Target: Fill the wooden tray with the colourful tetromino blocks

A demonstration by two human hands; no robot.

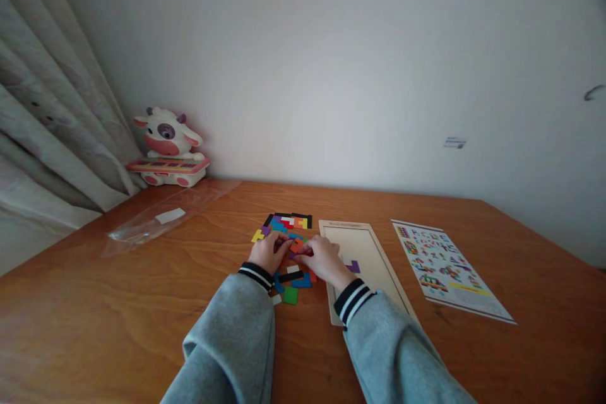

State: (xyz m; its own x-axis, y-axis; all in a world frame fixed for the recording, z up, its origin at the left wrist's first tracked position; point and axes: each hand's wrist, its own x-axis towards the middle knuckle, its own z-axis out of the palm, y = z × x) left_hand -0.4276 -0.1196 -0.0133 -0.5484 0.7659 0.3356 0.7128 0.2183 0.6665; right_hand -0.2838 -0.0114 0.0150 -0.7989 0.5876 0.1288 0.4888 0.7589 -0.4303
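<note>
Flat coloured puzzle pieces, shaped like block-game tiles, lie in a loose pile in the middle of the table. My left hand (271,251) is at the pile's left side, fingers curled together; what they pinch, if anything, is hidden. From the right, my right hand (326,257) reaches in with its thumb and fingertips closed at an orange puzzle piece (297,245), which lies between both hands. A black piece (290,277) and a green piece (290,295) are nearer to me. Partly under my right hand is a pale wooden puzzle board (374,252) with a purple piece (354,266) on it.
On the right lies a printed pattern sheet (445,268). A clear plastic bag (142,227) with a white label spreads over the table's (165,303) left part. Behind it stands a cow-shaped toy keyboard (168,148), beside a curtain (57,88). A wall closes off the back.
</note>
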